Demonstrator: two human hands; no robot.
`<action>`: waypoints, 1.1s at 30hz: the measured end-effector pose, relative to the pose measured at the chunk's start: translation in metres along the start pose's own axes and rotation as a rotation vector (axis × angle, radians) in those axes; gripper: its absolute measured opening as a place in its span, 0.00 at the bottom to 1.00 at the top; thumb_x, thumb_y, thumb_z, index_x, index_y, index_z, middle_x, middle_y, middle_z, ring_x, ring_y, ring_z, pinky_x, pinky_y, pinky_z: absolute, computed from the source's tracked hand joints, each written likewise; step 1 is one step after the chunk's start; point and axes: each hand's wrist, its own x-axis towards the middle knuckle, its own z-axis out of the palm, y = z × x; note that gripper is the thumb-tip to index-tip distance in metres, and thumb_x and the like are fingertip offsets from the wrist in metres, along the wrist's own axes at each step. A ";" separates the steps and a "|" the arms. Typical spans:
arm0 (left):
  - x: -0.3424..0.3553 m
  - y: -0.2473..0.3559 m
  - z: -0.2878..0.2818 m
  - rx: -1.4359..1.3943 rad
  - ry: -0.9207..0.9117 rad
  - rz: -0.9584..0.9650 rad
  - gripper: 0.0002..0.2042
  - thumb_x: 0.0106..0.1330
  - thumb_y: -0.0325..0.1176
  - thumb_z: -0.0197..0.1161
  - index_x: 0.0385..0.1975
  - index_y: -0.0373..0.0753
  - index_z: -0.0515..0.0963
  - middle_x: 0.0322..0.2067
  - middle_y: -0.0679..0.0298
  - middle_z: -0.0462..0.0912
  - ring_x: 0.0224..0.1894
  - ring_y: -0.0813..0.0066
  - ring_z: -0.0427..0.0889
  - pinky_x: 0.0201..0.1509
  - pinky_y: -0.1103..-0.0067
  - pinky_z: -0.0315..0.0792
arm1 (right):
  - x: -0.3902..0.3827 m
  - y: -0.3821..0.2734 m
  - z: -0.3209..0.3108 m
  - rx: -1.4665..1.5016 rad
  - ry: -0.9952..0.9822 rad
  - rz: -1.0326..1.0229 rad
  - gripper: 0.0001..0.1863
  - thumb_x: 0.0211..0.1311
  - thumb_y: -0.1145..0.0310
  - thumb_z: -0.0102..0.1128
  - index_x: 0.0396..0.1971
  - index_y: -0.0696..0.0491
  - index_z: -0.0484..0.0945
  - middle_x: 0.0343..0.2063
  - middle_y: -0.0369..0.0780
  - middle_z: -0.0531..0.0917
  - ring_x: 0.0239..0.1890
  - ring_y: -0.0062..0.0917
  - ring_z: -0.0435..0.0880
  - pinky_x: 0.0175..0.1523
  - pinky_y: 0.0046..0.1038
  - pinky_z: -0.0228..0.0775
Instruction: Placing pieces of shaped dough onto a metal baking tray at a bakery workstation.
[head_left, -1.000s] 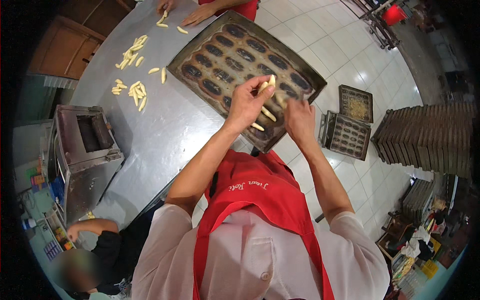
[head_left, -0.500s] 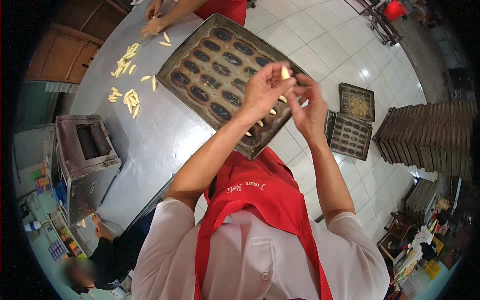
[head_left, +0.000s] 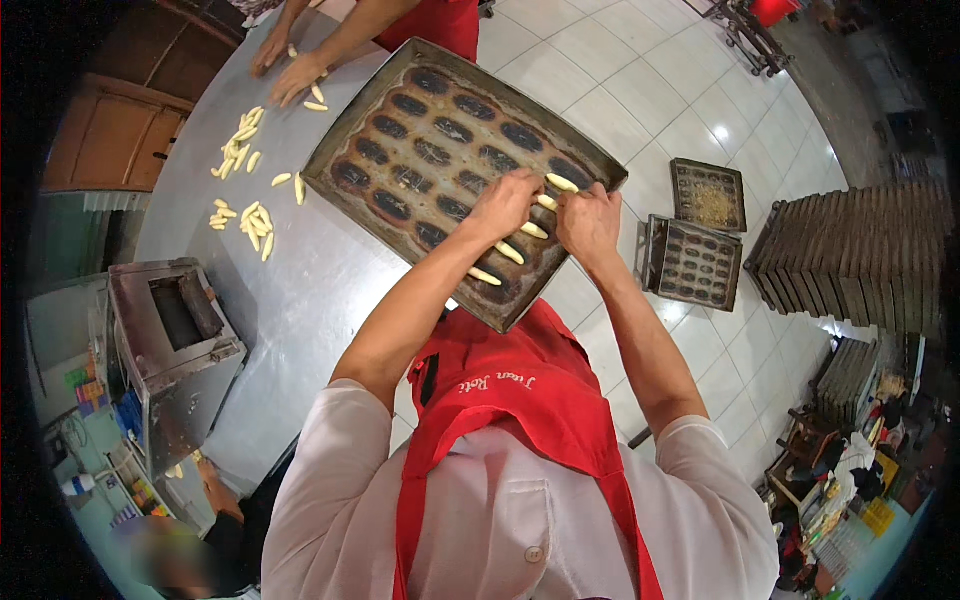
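Observation:
A dark, worn baking tray (head_left: 400, 225) with rows of blackened oval marks lies tilted in front of me, partly over the table's edge. Both of my hands are over its right part, fingers curled. My left hand (head_left: 507, 205) and my right hand (head_left: 590, 222) pinch a pale, tapered dough piece (head_left: 562, 183) at its two ends. Just nearer, another dough piece (head_left: 547, 202) is partly covered by the hands. Along the tray's near side lie more pieces: one dough roll (head_left: 534, 230) beside my right hand, a second roll (head_left: 510, 252), and a third roll (head_left: 485, 275).
On the metal table (head_left: 330, 270), several shaped dough pieces (head_left: 258, 230) lie in loose groups. Another person's hands (head_left: 298, 75) work at the far left. A boxy machine (head_left: 180, 310) stands left, near a co-worker. At right are floor trays (head_left: 697, 265) and a tray stack (head_left: 850, 260).
My hands have come down to the tray with the dough piece, which was held up before. The tray has shifted slightly in view. The other person's hands have spread flat over the table.

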 end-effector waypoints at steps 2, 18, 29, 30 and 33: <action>0.003 -0.007 -0.003 0.006 -0.014 0.029 0.09 0.63 0.21 0.62 0.42 0.32 0.81 0.43 0.46 0.82 0.47 0.41 0.81 0.50 0.58 0.76 | 0.002 -0.004 -0.003 0.010 -0.008 0.020 0.06 0.51 0.66 0.65 0.28 0.49 0.86 0.29 0.40 0.88 0.43 0.36 0.80 0.48 0.42 0.62; 0.064 -0.019 0.006 0.078 -0.012 0.143 0.10 0.60 0.22 0.61 0.40 0.35 0.83 0.38 0.51 0.82 0.45 0.45 0.82 0.47 0.60 0.76 | 0.036 0.023 -0.004 -0.020 -0.036 0.122 0.06 0.53 0.68 0.59 0.24 0.51 0.84 0.28 0.43 0.88 0.39 0.38 0.82 0.46 0.41 0.62; -0.105 0.007 -0.082 0.041 -0.343 -0.048 0.11 0.54 0.21 0.67 0.39 0.34 0.82 0.36 0.51 0.82 0.45 0.46 0.82 0.49 0.60 0.76 | -0.067 -0.092 -0.005 0.318 -0.152 -0.248 0.08 0.53 0.63 0.68 0.27 0.51 0.86 0.29 0.42 0.88 0.42 0.36 0.85 0.52 0.41 0.67; -0.110 0.003 -0.079 0.043 -0.338 -0.055 0.11 0.54 0.21 0.67 0.39 0.34 0.82 0.36 0.51 0.82 0.45 0.46 0.82 0.49 0.60 0.76 | -0.069 -0.096 0.000 0.320 -0.153 -0.257 0.08 0.53 0.63 0.68 0.27 0.51 0.86 0.29 0.42 0.88 0.42 0.36 0.85 0.52 0.41 0.67; -0.120 -0.005 -0.067 0.031 -0.351 -0.090 0.09 0.53 0.21 0.68 0.35 0.33 0.82 0.34 0.51 0.82 0.44 0.46 0.83 0.47 0.60 0.76 | -0.073 -0.104 0.010 0.245 -0.148 -0.241 0.06 0.51 0.66 0.66 0.26 0.53 0.85 0.29 0.45 0.87 0.41 0.35 0.86 0.52 0.40 0.67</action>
